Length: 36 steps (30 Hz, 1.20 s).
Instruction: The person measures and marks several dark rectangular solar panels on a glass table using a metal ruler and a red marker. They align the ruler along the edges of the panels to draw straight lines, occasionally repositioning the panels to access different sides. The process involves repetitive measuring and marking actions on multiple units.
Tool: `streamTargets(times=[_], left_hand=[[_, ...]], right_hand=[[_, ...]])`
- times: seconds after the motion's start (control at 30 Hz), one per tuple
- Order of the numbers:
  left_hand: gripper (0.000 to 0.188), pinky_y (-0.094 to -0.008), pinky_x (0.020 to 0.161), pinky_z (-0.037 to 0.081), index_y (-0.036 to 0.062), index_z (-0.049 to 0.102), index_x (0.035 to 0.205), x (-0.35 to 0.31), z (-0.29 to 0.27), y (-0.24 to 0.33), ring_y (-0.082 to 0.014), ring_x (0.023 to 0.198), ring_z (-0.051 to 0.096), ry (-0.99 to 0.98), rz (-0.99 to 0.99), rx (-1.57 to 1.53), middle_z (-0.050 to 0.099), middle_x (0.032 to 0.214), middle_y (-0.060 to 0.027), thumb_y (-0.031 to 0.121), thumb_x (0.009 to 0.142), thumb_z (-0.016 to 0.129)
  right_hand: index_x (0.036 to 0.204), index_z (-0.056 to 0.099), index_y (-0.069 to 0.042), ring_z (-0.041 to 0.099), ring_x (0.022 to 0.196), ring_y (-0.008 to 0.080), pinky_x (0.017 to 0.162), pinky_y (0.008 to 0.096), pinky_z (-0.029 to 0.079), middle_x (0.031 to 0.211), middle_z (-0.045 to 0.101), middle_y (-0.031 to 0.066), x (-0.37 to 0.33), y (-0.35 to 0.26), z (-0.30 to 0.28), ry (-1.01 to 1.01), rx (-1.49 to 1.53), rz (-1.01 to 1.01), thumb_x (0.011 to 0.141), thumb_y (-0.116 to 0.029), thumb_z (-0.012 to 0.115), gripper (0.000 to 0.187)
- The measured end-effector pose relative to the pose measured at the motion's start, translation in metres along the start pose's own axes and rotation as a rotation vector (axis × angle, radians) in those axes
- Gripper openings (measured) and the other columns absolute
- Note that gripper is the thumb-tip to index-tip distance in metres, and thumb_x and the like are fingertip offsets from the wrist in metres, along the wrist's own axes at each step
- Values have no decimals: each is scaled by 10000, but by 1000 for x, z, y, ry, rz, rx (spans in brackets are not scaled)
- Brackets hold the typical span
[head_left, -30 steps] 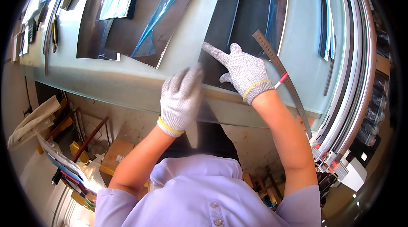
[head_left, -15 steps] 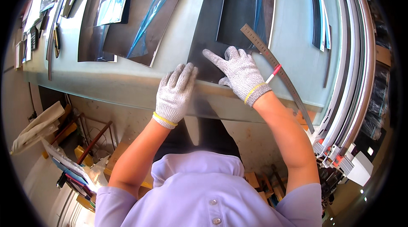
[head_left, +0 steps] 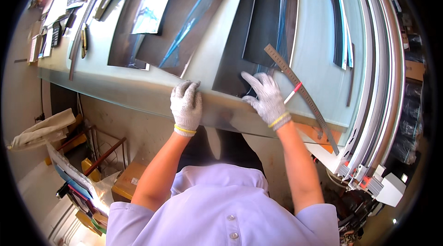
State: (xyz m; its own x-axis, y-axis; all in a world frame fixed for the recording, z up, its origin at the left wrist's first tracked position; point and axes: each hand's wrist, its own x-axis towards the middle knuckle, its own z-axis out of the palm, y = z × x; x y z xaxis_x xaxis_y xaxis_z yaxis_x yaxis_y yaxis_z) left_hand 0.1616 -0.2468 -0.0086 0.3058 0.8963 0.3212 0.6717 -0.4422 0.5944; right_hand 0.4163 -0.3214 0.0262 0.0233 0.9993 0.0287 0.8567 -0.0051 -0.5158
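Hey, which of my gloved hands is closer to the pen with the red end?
Your right hand; the pen lies just beside it. Your left hand is farther off, near the front of the table.

long dark sheet (head_left: pixel 229 71), flat on the pale tabletop (head_left: pixel 314 38), near end at the right hand (head_left: pixel 269 98)

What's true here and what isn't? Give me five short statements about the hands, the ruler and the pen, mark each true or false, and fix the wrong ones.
1. The left hand and right hand wear gloves with yellow cuff bands. True.
2. The red-and-white pen lies beside the ruler. True.
3. The ruler lies left of the left hand. False: it lies to the right of the right hand.
4. The right hand's pointing finger is over a dark sheet. True.
5. The left hand grips the pen. False: it is at the near edge of the table, apart from the pen.
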Motion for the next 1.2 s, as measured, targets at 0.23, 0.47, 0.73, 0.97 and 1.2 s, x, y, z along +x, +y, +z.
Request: streamTargets(times=[0.23, 0.47, 0.73, 0.97, 1.2], left_hand=[[150, -438, 872, 549, 56, 758, 1021, 5, -34, -14, -383, 975, 679, -80, -101, -128, 705, 1013, -166, 33, 876, 727], [126, -464, 826, 557, 106, 770, 968, 29, -138, -115, -373, 913, 679, 146, -157, 18, 715, 960, -129, 59, 863, 720], [94, -344, 731, 524, 17, 771, 1011, 133, -253, -328, -250, 758, 652, 535, -269, 62, 662, 853, -117, 46, 948, 708], [372, -448, 971, 539, 158, 692, 1328, 285, -302, -529, -320, 1125, 660, 397, -341, 451, 673, 1295, -114, 231, 963, 697], [345, -434, 809, 569, 141, 719, 1027, 384, -282, -580, -281, 996, 670, 145, -287, 859, 649, 1030, -67, 467, 918, 750]], right_hand=[[916, 693, -34, 642, 869, 376, 785, 458, 525, 889, 646, 144, -51, -42, 35, 144, 380, 166, 892, -94, 742, 81], [871, 710, -91, 652, 910, 359, 827, 485, 504, 885, 670, 118, -9, -99, 74, -113, 259, -47, 902, -210, 731, 125], [873, 684, -67, 646, 912, 409, 822, 513, 511, 904, 668, 161, 61, -163, 126, -14, 104, 161, 880, -174, 748, 125], [886, 661, -14, 641, 882, 429, 801, 473, 528, 918, 650, 205, 82, -202, 160, 165, 79, 418, 890, -109, 731, 119], [887, 674, -15, 656, 865, 408, 797, 460, 534, 885, 667, 192, 86, -237, 169, 221, 107, 533, 905, -113, 715, 108]])
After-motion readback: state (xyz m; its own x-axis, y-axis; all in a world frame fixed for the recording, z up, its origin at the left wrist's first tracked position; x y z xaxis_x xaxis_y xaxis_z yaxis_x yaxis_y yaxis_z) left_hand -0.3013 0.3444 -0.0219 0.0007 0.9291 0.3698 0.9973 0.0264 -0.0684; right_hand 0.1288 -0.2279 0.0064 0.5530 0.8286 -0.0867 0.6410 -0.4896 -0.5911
